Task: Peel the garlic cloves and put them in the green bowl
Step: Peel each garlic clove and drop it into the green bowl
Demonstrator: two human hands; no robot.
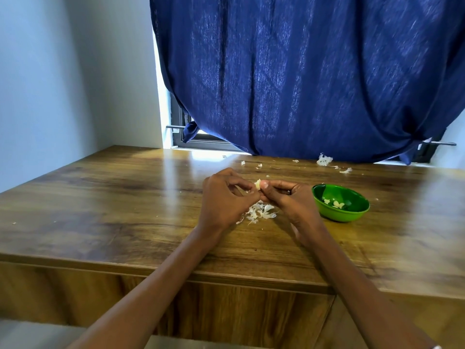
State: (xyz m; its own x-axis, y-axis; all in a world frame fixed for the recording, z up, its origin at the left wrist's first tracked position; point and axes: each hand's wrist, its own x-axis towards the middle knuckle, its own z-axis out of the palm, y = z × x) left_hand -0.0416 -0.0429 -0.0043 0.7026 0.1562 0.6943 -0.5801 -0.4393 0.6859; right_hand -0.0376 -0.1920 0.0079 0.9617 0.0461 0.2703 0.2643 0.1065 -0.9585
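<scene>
A garlic clove [257,184] is pinched between the fingertips of the left hand [224,197] and the right hand [286,200], above the wooden table [113,197]. The thin skin should be picked off bit by bit, and the clove held softly so it is not squashed. A pile of skins [259,212] lies under the hands. A few peeled cloves [336,204] are seen in the green bowl [339,215], just right of the right hand.

Glossy wood table [125,197], blue cloth curtain [302,71]
</scene>
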